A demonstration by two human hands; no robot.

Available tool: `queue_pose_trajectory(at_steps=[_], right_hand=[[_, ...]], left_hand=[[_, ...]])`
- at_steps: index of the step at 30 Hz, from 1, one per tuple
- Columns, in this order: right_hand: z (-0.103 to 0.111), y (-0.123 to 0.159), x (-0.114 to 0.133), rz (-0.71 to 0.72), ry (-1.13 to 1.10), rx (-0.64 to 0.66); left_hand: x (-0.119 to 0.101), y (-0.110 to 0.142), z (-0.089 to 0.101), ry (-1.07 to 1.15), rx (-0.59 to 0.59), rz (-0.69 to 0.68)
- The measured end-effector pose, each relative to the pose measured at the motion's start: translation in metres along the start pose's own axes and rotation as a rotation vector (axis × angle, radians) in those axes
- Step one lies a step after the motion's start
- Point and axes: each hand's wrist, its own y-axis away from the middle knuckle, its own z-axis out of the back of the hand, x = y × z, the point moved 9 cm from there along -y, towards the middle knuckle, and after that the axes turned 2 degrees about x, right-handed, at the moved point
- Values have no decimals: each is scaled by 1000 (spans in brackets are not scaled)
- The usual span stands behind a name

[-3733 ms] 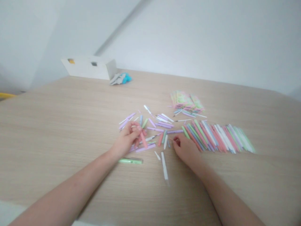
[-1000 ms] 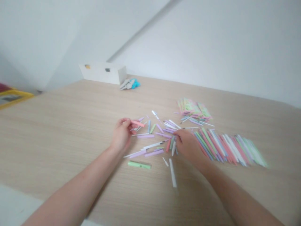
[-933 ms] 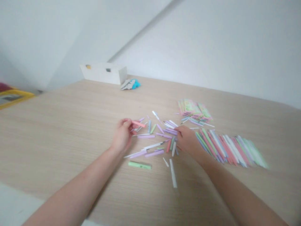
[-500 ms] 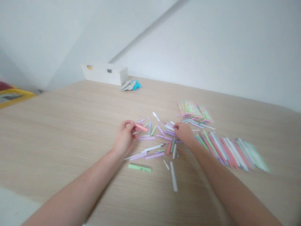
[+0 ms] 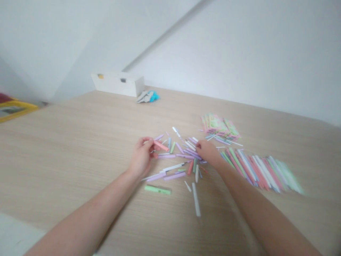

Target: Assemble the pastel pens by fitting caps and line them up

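While the left hand (image 5: 141, 157) pinches a slim, matte coral-pink plastic tube (image 5: 161, 145) beside the loose pastel scatter (image 5: 174, 176) on the pale wood-grain table (image 5: 66, 142), the right hand (image 5: 209, 152) curls onto lilac tubes (image 5: 192, 154), its grip unclear.

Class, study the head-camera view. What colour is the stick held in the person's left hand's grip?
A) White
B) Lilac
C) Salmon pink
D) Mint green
C. The left hand pinches a salmon-pink stick in its fingers, with the stick's free end pointing out to the right.
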Motion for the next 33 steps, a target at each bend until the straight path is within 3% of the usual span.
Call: queue_pose_trajectory(at_steps=[10,16,19,22,24,29,33], right_hand=[[3,-9,0,37,-79,0],[22,14,3,23,-294,-109],[20,37,17,55,-511,-101],[15,64,38,109,-1098,-39],[15,79,50,119,-1344,-9],[26,101,61,167,-1561,-63],[30,106,53,192,-1629,-150]], left_hand=[[2,1,-3,-13,14,4],[6,1,-5,-37,41,9],[8,1,-6,-57,53,-1],[10,1,-8,-71,65,-4],[11,2,-9,-82,71,1],[14,4,-12,-104,95,12],[16,7,-15,-100,113,36]])
